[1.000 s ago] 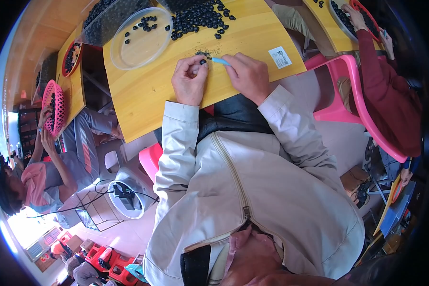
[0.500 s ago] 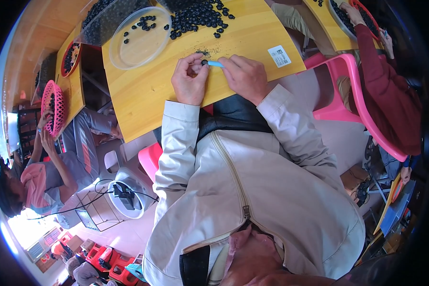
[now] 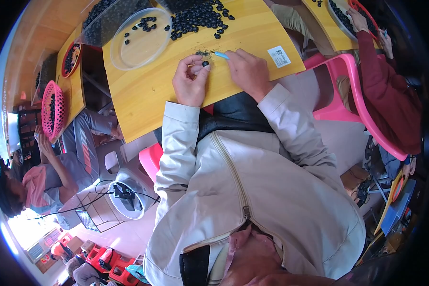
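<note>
Between the fingertips and thumb of my left hand [image 3: 190, 83] is a small round black ball [image 3: 205, 63], berry- or bead-like. My right hand [image 3: 249, 74] pinches a slim light-blue-handled tool [image 3: 221, 55] with a thin dark tip. That tip points left over the table, a little apart from the ball. Dark crumbs [image 3: 203, 53] lie on the yellow wooden table [image 3: 148, 90] just beyond my hands. Farther off is a loose pile of black balls [image 3: 195, 19]. A shallow clear round tray [image 3: 121, 57] with several balls inside stands at the left of that pile.
A clear bin [image 3: 107, 28] full of black balls stands at the far left. A white label [image 3: 279, 56] is stuck near the table's right edge. Co-workers sit on both sides, one beside a pink basket [image 3: 53, 109], another near a pink chair [image 3: 357, 95].
My right hand has drawn the blue tool up and away from the ball, its tip now over the crumbs. My left hand keeps the ball almost in place.
</note>
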`<action>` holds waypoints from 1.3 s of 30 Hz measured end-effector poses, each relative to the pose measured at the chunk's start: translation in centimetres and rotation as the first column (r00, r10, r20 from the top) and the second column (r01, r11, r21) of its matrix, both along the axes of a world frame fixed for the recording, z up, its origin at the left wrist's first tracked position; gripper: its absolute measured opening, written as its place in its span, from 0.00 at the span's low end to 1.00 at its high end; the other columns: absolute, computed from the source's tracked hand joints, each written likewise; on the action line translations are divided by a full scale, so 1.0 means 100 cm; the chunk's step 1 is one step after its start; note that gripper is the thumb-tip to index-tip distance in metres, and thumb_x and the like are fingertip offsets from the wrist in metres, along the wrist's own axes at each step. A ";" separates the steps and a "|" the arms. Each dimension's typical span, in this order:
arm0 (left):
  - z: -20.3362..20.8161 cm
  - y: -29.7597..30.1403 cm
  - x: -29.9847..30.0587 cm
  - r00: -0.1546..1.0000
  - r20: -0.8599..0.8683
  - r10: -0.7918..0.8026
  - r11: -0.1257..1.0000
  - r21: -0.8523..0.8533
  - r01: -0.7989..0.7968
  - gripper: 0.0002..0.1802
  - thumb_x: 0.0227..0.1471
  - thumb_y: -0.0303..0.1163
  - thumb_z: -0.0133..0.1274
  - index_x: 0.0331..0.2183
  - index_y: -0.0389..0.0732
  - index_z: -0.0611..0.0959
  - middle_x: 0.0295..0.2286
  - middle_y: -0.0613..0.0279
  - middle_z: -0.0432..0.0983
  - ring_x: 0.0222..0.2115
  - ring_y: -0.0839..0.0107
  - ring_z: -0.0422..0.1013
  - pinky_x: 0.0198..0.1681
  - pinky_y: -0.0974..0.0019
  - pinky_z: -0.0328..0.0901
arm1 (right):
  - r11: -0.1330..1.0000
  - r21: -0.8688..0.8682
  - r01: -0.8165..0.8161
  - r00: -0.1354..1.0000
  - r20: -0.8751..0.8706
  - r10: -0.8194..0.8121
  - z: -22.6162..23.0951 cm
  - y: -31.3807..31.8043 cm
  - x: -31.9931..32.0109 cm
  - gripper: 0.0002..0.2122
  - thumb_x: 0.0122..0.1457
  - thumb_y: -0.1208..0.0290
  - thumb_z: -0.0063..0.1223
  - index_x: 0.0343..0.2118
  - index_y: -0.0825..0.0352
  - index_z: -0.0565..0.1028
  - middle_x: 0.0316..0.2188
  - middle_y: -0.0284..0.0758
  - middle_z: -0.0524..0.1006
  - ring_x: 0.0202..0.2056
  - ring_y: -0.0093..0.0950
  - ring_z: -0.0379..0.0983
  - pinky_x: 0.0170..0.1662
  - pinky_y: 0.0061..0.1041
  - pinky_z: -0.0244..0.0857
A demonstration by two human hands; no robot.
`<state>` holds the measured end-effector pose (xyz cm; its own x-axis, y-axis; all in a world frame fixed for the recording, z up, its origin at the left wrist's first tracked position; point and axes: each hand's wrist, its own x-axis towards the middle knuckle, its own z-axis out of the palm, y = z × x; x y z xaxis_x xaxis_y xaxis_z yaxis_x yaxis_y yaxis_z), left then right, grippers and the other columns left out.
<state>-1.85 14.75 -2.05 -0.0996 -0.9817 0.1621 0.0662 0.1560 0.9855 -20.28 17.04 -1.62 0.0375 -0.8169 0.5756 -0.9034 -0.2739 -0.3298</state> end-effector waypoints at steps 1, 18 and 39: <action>0.001 0.000 0.000 1.000 0.000 0.003 1.000 -0.001 -0.003 0.20 0.54 0.13 0.61 0.49 0.32 0.78 0.41 0.59 0.77 0.38 0.76 0.77 0.44 0.76 0.70 | 1.000 -0.001 -0.003 1.000 0.000 0.003 0.001 0.000 0.000 0.01 0.58 0.72 0.57 0.33 0.60 0.79 0.23 0.32 0.74 0.27 0.34 0.79 0.27 0.35 0.72; 0.054 -0.104 0.072 0.813 0.333 0.477 0.829 -0.478 -0.290 0.13 0.54 0.23 0.63 0.43 0.37 0.85 0.42 0.57 0.79 0.36 0.66 0.78 0.40 0.67 0.73 | 0.999 -0.045 0.031 0.937 0.350 -0.013 0.009 0.003 -0.003 0.05 0.59 0.71 0.61 0.38 0.60 0.82 0.28 0.35 0.79 0.29 0.40 0.79 0.30 0.37 0.71; 0.023 -0.097 -0.025 0.556 0.825 0.102 0.846 -0.366 0.387 0.09 0.51 0.25 0.60 0.37 0.38 0.87 0.36 0.50 0.81 0.38 0.50 0.78 0.43 0.55 0.73 | 0.996 -0.070 0.047 0.881 0.473 -0.009 0.015 0.001 -0.007 0.05 0.60 0.71 0.61 0.38 0.62 0.83 0.29 0.37 0.80 0.30 0.41 0.78 0.31 0.36 0.70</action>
<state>-4.36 5.01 0.27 -0.5550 -0.7560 0.3471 -0.6272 0.6544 0.4224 -20.98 17.14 -0.15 -0.2767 -0.7658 0.5805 -0.6535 -0.2930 -0.6979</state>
